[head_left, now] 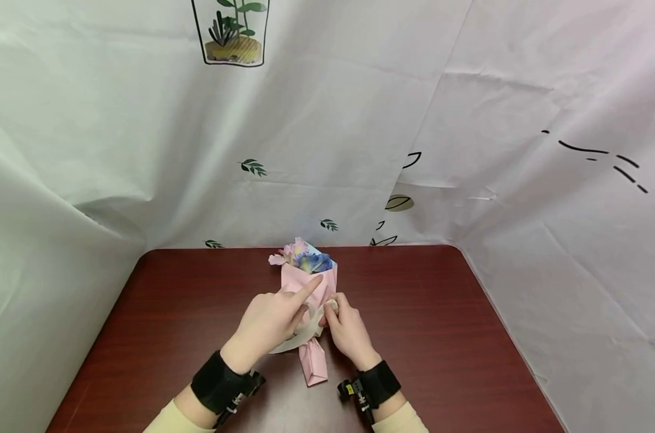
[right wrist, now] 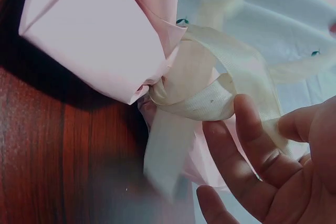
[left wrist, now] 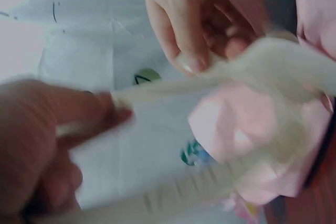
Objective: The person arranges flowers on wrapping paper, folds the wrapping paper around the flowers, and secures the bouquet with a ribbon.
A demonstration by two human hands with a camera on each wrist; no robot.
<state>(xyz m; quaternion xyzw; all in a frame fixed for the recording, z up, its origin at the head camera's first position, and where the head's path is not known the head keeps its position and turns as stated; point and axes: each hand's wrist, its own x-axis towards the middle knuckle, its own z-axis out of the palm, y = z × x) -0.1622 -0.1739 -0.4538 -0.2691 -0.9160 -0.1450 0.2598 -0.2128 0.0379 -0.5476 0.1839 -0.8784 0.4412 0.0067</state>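
Note:
A small bouquet lies on the table, its pink wrapping paper [head_left: 327, 288] folded around pink flowers [head_left: 292, 251] and a blue flower [head_left: 314, 263]. Around its narrow waist goes a cream ribbon [right wrist: 252, 64], looped and with a loose tail hanging. My left hand [head_left: 267, 319] pinches one stretch of the ribbon beside the wrap, its index finger pointing out over the paper. On the other side, my right hand [head_left: 351, 331] holds a ribbon loop between thumb and fingers. Motion blurs the left hand and ribbon in the left wrist view.
A dark red-brown table [head_left: 414, 325] with rounded far corners carries the bouquet near its middle. White printed cloth [head_left: 327, 120] hangs behind the table and along both sides. The paper-wrapped stem end [head_left: 313, 364] points toward me.

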